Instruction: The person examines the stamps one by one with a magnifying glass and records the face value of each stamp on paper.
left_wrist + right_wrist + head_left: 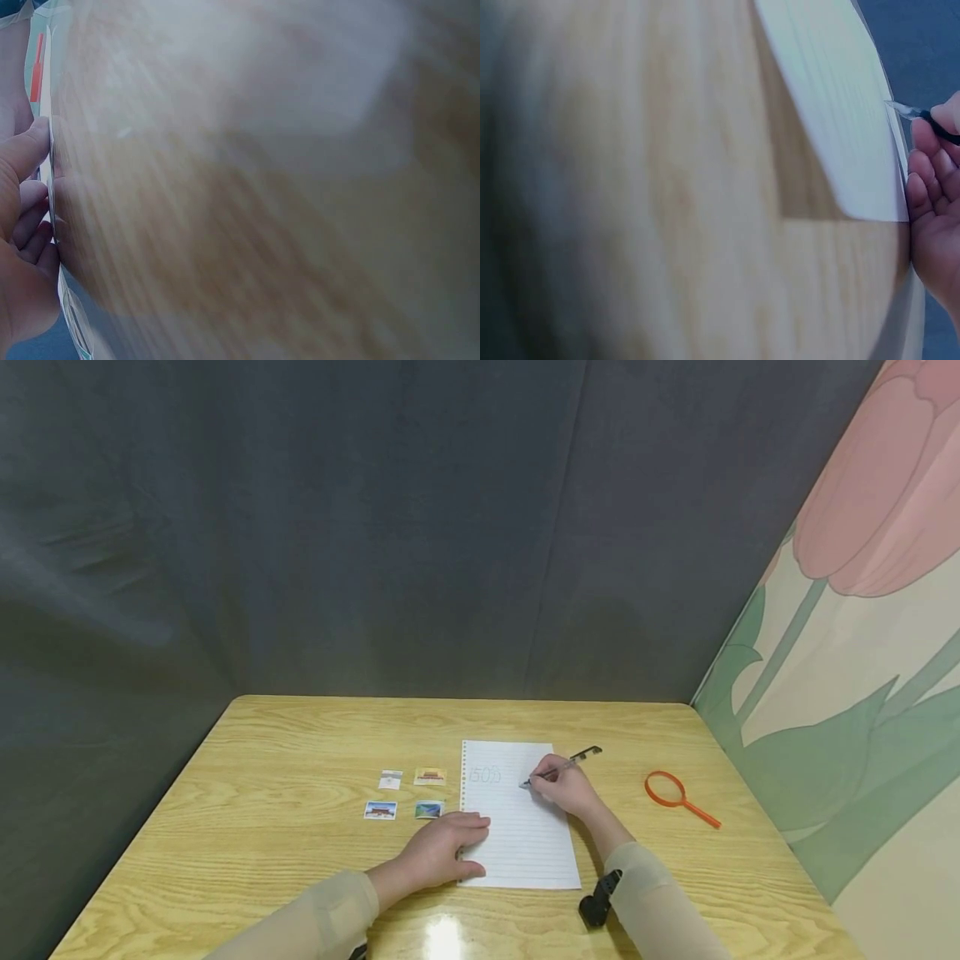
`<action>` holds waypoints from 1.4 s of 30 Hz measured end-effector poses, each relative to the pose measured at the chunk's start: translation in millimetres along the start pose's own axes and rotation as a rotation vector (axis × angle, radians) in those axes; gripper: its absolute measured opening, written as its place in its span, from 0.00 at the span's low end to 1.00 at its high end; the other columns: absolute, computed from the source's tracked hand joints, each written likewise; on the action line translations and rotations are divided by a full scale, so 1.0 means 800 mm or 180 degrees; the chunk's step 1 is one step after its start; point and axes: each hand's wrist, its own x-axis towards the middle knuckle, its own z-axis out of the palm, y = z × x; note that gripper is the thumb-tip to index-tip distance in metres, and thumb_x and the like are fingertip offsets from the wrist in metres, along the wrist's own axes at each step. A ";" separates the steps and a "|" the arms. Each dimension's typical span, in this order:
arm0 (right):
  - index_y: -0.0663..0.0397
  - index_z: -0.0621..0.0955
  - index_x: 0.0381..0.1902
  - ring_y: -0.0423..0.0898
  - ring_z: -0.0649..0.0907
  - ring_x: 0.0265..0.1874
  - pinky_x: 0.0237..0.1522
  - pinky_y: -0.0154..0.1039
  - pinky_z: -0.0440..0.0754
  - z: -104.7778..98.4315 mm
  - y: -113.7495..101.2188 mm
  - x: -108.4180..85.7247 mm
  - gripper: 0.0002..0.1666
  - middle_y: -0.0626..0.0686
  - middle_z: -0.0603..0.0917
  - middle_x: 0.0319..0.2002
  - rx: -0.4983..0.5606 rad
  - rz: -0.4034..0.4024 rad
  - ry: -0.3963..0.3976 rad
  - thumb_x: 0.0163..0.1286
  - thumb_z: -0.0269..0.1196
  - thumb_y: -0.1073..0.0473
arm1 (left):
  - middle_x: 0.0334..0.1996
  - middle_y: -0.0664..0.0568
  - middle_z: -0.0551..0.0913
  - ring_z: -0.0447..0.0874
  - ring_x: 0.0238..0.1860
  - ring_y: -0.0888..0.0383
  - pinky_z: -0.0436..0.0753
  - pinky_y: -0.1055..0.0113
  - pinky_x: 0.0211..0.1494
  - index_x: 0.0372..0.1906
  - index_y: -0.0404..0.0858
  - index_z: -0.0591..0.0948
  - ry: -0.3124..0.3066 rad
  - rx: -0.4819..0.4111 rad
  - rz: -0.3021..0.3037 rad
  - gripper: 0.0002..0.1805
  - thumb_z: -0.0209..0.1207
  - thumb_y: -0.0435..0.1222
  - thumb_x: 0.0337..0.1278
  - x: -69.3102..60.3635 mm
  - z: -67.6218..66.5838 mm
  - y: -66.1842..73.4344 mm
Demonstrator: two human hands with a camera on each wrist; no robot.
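A sheet of lined paper (517, 843) with holes down its left edge lies on the wooden table, faint handwriting (485, 774) near its upper left. My right hand (566, 787) pinches a pen (570, 762) over the upper right of the sheet. The pen's tip is at the paper; whether it touches, I cannot tell. In the right wrist view the pen (907, 110) shows between thumb and fingers. My left hand (442, 850) rests on the sheet's lower left edge, fingers extended. In the left wrist view, that hand (26, 202) is partly visible at the left border.
Several stamp-like picture cards, one with a red building (380, 810), lie left of the sheet. An orange magnifying glass (701, 814) lies to the right. A dark curtain (375, 527) hangs behind the table (247, 827); a tulip-painted wall (862, 610) stands on the right.
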 end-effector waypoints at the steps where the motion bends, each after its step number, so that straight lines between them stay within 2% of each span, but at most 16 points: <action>1: 0.54 0.81 0.31 0.44 0.78 0.33 0.39 0.38 0.77 0.000 0.001 -0.001 0.03 0.47 0.82 0.32 0.0047 0.0008 0.0029 0.65 0.65 0.62 | 0.65 0.48 0.76 0.71 0.67 0.51 0.67 0.60 0.71 0.62 0.34 0.79 -0.0008 0.0002 0.0000 0.32 0.71 0.45 0.53 0.000 0.000 0.000; 6: 0.57 0.82 0.33 0.44 0.78 0.30 0.32 0.35 0.77 -0.004 0.004 -0.007 0.03 0.50 0.82 0.31 0.0258 0.0137 0.0235 0.64 0.65 0.63 | 0.65 0.48 0.76 0.71 0.67 0.50 0.67 0.60 0.71 0.62 0.34 0.79 -0.0032 0.0009 0.0007 0.32 0.71 0.45 0.54 -0.001 0.001 0.000; 13: 0.56 0.81 0.34 0.44 0.77 0.27 0.25 0.32 0.78 -0.005 0.001 -0.015 0.02 0.51 0.80 0.31 0.0095 0.0217 0.0271 0.63 0.64 0.63 | 0.65 0.48 0.75 0.70 0.67 0.51 0.67 0.60 0.72 0.62 0.34 0.79 -0.0042 -0.0011 -0.0001 0.32 0.70 0.45 0.55 0.000 0.000 0.000; 23: 0.55 0.81 0.33 0.44 0.77 0.29 0.27 0.32 0.78 0.001 -0.001 -0.014 0.02 0.49 0.81 0.32 0.0033 0.0068 0.0280 0.63 0.66 0.64 | 0.65 0.49 0.75 0.70 0.68 0.51 0.67 0.59 0.72 0.62 0.34 0.79 -0.0053 -0.0028 -0.0030 0.32 0.70 0.45 0.55 0.000 -0.001 -0.001; 29: 0.58 0.82 0.35 0.44 0.77 0.28 0.26 0.32 0.77 -0.001 0.003 -0.011 0.03 0.51 0.82 0.31 0.0143 0.0116 0.0344 0.64 0.65 0.64 | 0.66 0.49 0.75 0.70 0.68 0.51 0.67 0.59 0.72 0.62 0.34 0.79 -0.0052 -0.0021 -0.0034 0.32 0.70 0.45 0.55 0.000 0.000 -0.002; 37: 0.56 0.83 0.40 0.47 0.80 0.35 0.34 0.36 0.79 0.002 0.003 -0.009 0.07 0.53 0.83 0.37 0.0080 0.0212 0.0534 0.66 0.66 0.60 | 0.66 0.49 0.75 0.70 0.68 0.51 0.67 0.60 0.72 0.62 0.35 0.79 -0.0053 0.0003 -0.0018 0.32 0.70 0.46 0.55 0.000 0.002 -0.002; 42: 0.56 0.83 0.39 0.49 0.82 0.38 0.39 0.40 0.81 0.005 0.002 -0.008 0.06 0.53 0.84 0.37 -0.0002 0.0114 0.0562 0.66 0.66 0.61 | 0.65 0.49 0.76 0.71 0.67 0.51 0.67 0.59 0.71 0.62 0.35 0.79 -0.0035 0.0018 -0.0004 0.32 0.71 0.46 0.54 0.000 0.001 -0.003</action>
